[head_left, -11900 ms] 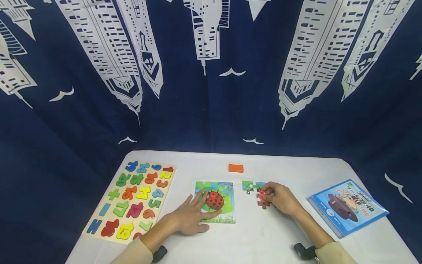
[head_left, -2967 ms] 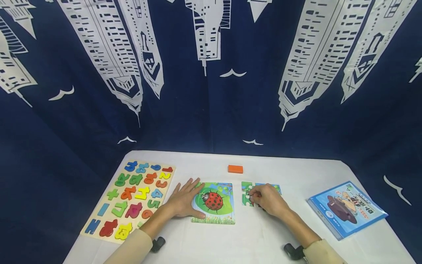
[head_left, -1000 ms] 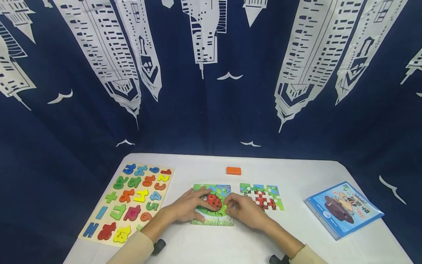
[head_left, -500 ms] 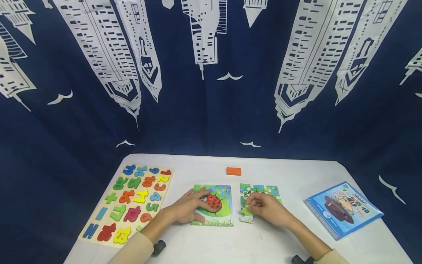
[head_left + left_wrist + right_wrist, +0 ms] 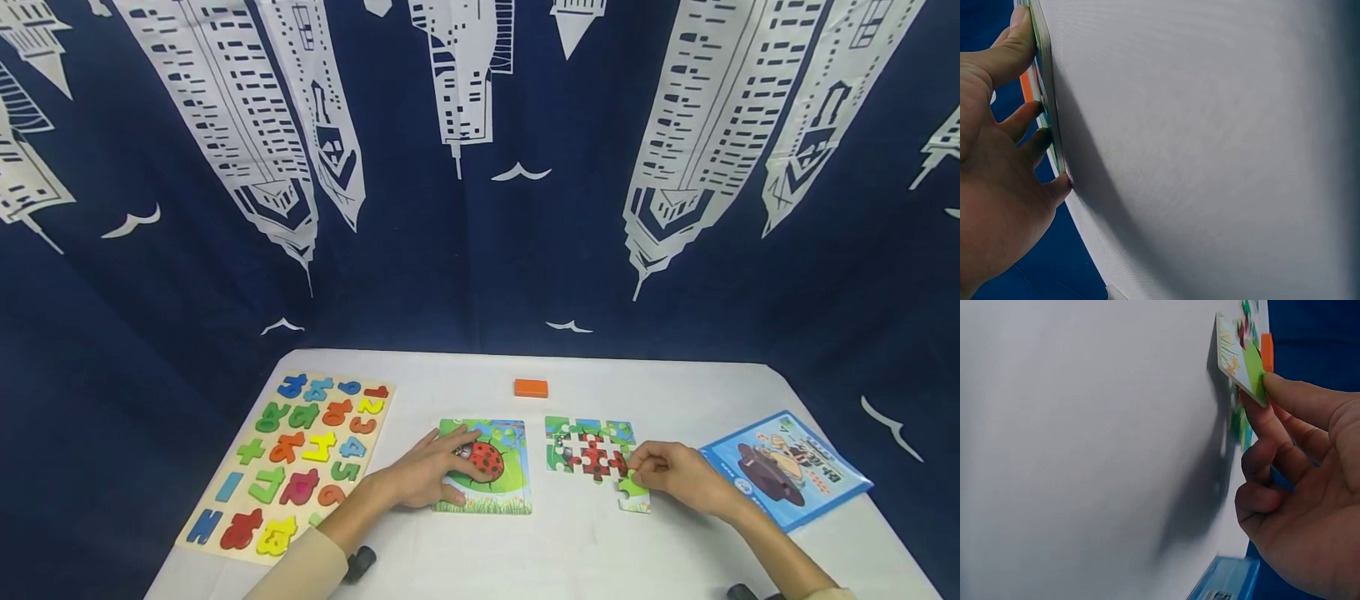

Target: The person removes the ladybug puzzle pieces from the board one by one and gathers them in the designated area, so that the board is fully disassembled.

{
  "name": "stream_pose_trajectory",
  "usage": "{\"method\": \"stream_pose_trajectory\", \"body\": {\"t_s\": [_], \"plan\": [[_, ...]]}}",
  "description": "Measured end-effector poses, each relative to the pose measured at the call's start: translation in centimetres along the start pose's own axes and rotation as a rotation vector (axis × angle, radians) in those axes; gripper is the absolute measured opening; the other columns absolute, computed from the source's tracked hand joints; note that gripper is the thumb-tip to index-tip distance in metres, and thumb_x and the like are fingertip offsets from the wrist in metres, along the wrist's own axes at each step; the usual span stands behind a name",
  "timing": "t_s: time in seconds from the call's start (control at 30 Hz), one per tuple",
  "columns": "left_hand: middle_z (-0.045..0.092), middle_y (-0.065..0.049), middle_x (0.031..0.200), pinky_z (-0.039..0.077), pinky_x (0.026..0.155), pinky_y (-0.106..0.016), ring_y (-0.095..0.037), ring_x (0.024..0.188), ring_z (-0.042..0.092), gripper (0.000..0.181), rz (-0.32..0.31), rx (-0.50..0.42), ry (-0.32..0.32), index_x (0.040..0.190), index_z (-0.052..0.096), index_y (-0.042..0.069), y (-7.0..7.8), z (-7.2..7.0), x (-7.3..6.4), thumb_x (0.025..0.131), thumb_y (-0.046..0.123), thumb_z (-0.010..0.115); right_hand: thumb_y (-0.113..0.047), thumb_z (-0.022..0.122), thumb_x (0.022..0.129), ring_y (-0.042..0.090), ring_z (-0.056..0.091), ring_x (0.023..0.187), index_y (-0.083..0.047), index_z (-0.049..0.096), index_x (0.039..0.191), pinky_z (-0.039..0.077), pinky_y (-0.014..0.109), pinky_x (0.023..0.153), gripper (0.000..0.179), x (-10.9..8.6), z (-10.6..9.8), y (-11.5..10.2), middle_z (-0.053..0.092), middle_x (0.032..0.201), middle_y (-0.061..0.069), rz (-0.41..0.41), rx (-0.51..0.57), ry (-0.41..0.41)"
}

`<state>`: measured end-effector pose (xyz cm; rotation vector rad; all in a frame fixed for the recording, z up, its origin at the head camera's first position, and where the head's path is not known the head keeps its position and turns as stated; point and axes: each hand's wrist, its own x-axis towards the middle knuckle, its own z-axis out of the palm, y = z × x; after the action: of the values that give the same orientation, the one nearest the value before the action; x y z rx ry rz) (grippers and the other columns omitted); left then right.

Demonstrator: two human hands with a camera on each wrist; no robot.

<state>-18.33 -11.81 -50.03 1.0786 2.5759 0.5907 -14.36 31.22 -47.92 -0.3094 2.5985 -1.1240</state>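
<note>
My left hand (image 5: 423,475) rests with spread fingers on a square ladybug picture board (image 5: 513,496), covering its left part. In the left wrist view, the fingertips and thumb lie along the board's edge. My right hand (image 5: 682,475) pinches a green jigsaw piece (image 5: 634,500) with a grassy pale edge between thumb and fingers. The right wrist view shows this piece (image 5: 1235,356) tilted, casting a shadow on the white surface. It is at the lower right corner of a partly joined ladybug jigsaw (image 5: 596,457), whose green, blue and red pieces lie flat beside the board.
A wooden board of coloured letters and numbers (image 5: 247,467) lies at the left. An orange block (image 5: 531,388) sits behind the ladybug board. Right of my right hand is a blue picture box (image 5: 795,475). All stand on a white table (image 5: 555,558) before a dark blue patterned curtain (image 5: 480,250).
Several jigsaw pieces have joined the ones on the table. My right hand went from the ladybug board to the jigsaw's lower left, then across to its lower right with a piece. The left hand stayed.
</note>
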Motion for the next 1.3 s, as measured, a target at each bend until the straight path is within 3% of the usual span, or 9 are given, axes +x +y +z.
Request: {"method": "stream_pose_trajectory", "body": {"t_s": [0.57, 1.3], "plan": [[0.026, 0.0, 0.166, 0.01, 0.122, -0.062, -0.029, 0.155, 0.016, 0.044, 0.001, -0.007, 0.001, 0.124, 0.068, 0.047, -0.2, 0.2, 0.1, 0.082, 0.04, 0.077, -0.014, 0.074, 0.089, 0.016, 0.051, 0.074, -0.016, 0.07, 0.092, 0.037, 0.026, 0.064, 0.006, 0.4, 0.6, 0.8, 0.055, 0.076, -0.002, 0.119, -0.109, 0.075], [0.025, -0.001, 0.166, 0.009, 0.121, -0.062, -0.03, 0.155, 0.015, 0.043, 0.008, -0.005, -0.004, 0.125, 0.068, 0.046, -0.3, 0.1, -0.1, 0.083, 0.039, 0.076, -0.012, 0.074, 0.088, 0.014, 0.05, 0.068, -0.017, 0.068, 0.089, 0.037, 0.025, 0.06, 0.007, 0.3, 1.0, 0.6, 0.054, 0.072, -0.003, 0.096, -0.162, 0.106]]}}
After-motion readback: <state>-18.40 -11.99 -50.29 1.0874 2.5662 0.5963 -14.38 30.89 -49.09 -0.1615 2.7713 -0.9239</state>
